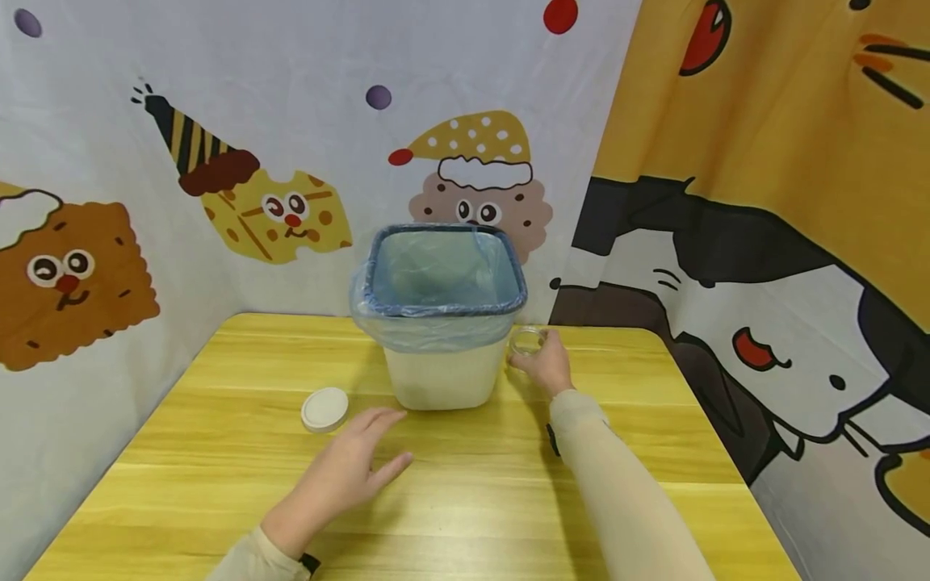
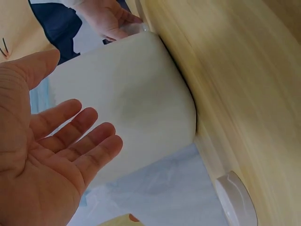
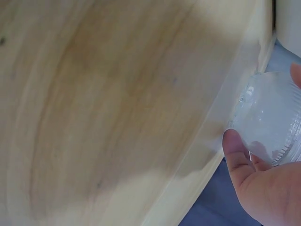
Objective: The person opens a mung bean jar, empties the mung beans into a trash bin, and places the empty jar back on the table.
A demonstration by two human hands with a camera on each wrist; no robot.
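Beside the bin's right side, my right hand [image 1: 550,367] grips a clear jar [image 3: 265,113]. Its open top faces up in the head view, and the jar stands close over the table. My left hand [image 1: 345,468] hangs over the table in front of the bin, fingers spread and the palm bare. A white bin [image 1: 443,379] stands upright in the middle, lined with a translucent blue plastic bag [image 1: 436,329] folded over its rim. To the left of the bin, a round white lid [image 1: 324,409] lies flat on the table, just beyond my left fingers.
The yellow wood-grain table [image 1: 465,516] runs back to a white cloth [image 1: 305,56] printed with cartoon snacks. On the right hangs a cloth [image 1: 785,202] with large cartoon animals. The table's back edge passes just behind the bin and the jar.
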